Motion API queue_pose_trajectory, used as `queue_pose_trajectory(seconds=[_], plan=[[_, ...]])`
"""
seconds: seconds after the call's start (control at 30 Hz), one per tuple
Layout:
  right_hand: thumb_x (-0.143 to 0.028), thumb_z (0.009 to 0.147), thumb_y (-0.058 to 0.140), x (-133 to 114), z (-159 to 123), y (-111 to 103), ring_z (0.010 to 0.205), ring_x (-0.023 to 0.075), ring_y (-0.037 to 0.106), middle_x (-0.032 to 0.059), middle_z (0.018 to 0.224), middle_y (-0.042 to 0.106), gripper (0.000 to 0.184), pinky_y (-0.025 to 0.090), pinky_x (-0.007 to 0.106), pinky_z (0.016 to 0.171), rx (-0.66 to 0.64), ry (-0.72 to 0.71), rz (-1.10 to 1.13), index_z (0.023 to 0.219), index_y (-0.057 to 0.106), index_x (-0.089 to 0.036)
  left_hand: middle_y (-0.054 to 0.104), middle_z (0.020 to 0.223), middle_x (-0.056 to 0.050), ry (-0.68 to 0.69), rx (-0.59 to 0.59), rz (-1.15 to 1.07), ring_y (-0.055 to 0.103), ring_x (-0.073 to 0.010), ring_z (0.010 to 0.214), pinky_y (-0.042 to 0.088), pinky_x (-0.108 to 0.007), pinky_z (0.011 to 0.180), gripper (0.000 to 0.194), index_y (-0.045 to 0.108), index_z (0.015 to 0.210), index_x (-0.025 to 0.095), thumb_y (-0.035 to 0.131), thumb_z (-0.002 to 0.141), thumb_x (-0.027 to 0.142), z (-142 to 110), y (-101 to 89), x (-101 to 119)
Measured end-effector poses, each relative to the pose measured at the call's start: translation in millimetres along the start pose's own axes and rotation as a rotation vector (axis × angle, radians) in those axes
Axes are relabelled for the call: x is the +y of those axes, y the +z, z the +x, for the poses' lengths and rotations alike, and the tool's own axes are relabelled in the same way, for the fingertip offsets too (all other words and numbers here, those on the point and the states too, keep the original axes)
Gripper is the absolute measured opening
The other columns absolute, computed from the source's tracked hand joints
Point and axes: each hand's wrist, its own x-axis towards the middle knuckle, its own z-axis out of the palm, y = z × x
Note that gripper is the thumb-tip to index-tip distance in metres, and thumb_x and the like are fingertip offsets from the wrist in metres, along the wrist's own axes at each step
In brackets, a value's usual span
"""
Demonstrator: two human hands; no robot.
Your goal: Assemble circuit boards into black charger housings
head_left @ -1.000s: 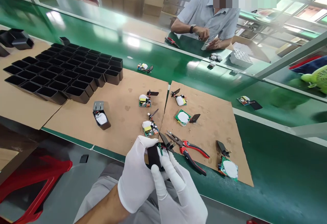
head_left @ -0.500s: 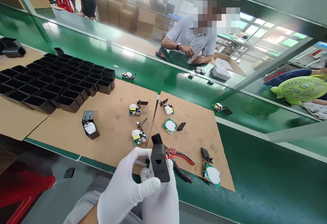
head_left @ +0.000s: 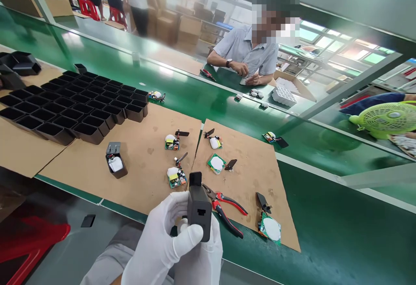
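Both my hands wear white gloves and hold a black plastic charger housing [head_left: 199, 209] low over the table's front edge. Its small end with a notched port cutout faces me, and a black flap [head_left: 195, 178] sticks up at its far end. My left hand [head_left: 159, 233] grips the side, thumb pressed by the near end. From below and the right, my right hand [head_left: 208, 250] is closed round the housing; most of its fingers are hidden. Just beyond lie red-and-black pliers [head_left: 229, 209]. A circuit board with a white pad [head_left: 271, 228] rests to the right.
Brown cardboard [head_left: 146, 159] covers the green table, bearing several circuit boards [head_left: 172, 142] with black end caps. Rows of black open-topped housings [head_left: 65, 107] stand left, near one filled housing [head_left: 115, 163]. Across the line sits a co-worker [head_left: 247, 55]; a green fan [head_left: 383, 118] is at right.
The housing has tipped slightly and moved a little down and left, still in both hands. The view has shifted slightly, and a person in the background has moved right.
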Motion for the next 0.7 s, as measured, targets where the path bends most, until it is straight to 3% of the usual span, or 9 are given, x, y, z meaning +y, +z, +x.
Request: queue_pose_trajectory(seconds=[0.13,0.2,0.3,0.37,0.43,0.5,0.57,0.7], plan=[[-0.054,0.095,0.069,-1,-8,-3,0.083,0.0276,0.081,0.0087,0.096,0.084,0.035,0.065,0.038,0.071,0.115,0.168,0.214,0.102,0.074,-0.020,0.079,0.117,-0.014,0.001,0.021,-0.093,0.074,-0.0314,0.109,0.058,-0.041,0.096,0.055,0.069,0.121,0.018,0.089,0.079,0.048,-2,-5.0,5],[-0.054,0.091,0.075,-6,-1,-14,0.077,0.0240,0.078,0.0054,0.087,0.083,0.034,0.063,0.036,0.074,0.172,0.166,0.161,0.095,0.076,-0.020,0.079,0.116,-0.014,-0.020,0.044,-0.111,0.074,-0.0316,0.109,0.059,-0.042,0.097,0.056,0.069,0.120,0.017,0.089,0.079,0.048,-5,-9.8,7],[-0.045,0.094,0.075,-10,30,-43,0.077,0.0202,0.074,0.0013,0.078,0.079,0.024,0.057,0.035,0.085,0.139,-0.109,-0.253,0.088,0.078,-0.023,0.079,0.113,-0.013,-0.033,0.157,-0.058,0.073,-0.0320,0.109,0.058,-0.044,0.100,0.056,0.069,0.119,0.016,0.089,0.078,0.048,-7,-22.9,12],[-0.043,0.093,0.076,-13,57,-64,0.086,0.0228,0.073,0.0045,0.093,0.080,0.020,0.055,0.037,0.084,0.047,-0.441,-0.558,0.094,0.078,-0.023,0.079,0.111,-0.012,-0.027,0.251,-0.019,0.073,-0.0321,0.109,0.057,-0.043,0.099,0.056,0.069,0.114,0.016,0.089,0.077,0.052,-4,-34.2,16],[-0.041,0.093,0.076,-16,80,-79,0.091,0.0258,0.072,0.0070,0.102,0.078,0.026,0.053,0.041,0.084,-0.078,-0.618,-0.822,0.110,0.076,-0.022,0.078,0.111,-0.011,-0.016,0.302,-0.004,0.072,-0.0323,0.110,0.056,-0.042,0.098,0.056,0.069,0.109,0.017,0.087,0.076,0.058,1,-44.9,18],[-0.036,0.093,0.075,-21,90,-82,0.090,0.0256,0.071,0.0060,0.099,0.077,0.022,0.052,0.040,0.081,-0.167,-0.689,-0.929,0.110,0.074,-0.022,0.077,0.113,-0.010,-0.002,0.322,-0.002,0.070,-0.0323,0.113,0.055,-0.041,0.099,0.056,0.068,0.109,0.017,0.085,0.078,0.060,7,-53.4,18],[-0.034,0.092,0.077,-26,87,-75,0.080,0.0228,0.068,0.0012,0.085,0.073,0.013,0.050,0.038,0.076,-0.249,-0.703,-0.955,0.098,0.072,-0.024,0.076,0.114,-0.010,0.012,0.328,-0.001,0.069,-0.0321,0.114,0.054,-0.041,0.099,0.055,0.067,0.110,0.017,0.084,0.079,0.059,12,-59.3,15],[-0.035,0.081,0.087,-28,65,-52,0.064,0.0230,0.062,-0.0008,0.073,0.065,0.022,0.046,0.037,0.065,-0.367,-0.719,-1.197,0.085,0.068,-0.024,0.076,0.109,-0.009,0.021,0.338,-0.020,0.070,-0.0311,0.110,0.055,-0.040,0.096,0.056,0.065,0.111,0.016,0.087,0.077,0.055,16,-65.4,7]])
